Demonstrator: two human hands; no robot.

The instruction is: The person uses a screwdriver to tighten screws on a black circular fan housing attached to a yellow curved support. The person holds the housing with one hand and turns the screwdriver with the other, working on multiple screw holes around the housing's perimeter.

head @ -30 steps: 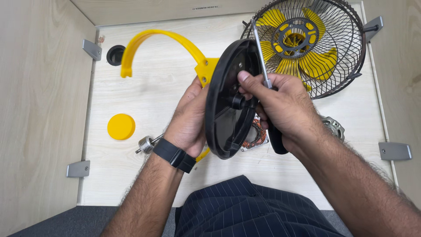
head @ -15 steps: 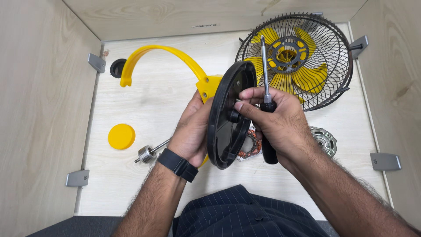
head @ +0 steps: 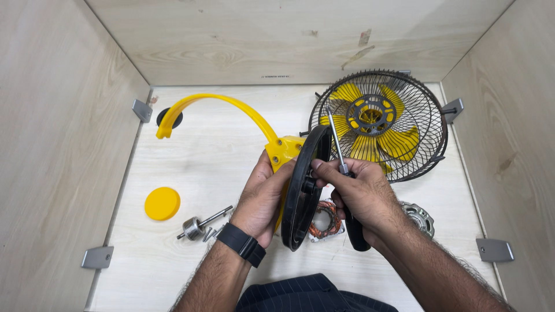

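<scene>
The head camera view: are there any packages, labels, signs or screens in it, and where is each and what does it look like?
Small label: low on the back wooden wall, near its middle, above the fan guard; a thin short strip of tiny dark and reddish print, too small to read.
Watch: on the left hand's wrist; a black band, with no lit screen showing.
No packages or signs are in view.

The round black base [head: 303, 190] is looking like matt plastic; the curved yellow stand [head: 225, 107] is showing smooth, slightly glossy plastic; the fan grille [head: 404, 92] is appearing as dark wire metal; the screwdriver shaft [head: 334, 138] is gleaming steel; the tabletop [head: 214, 173] is showing pale matt wood grain.
</scene>
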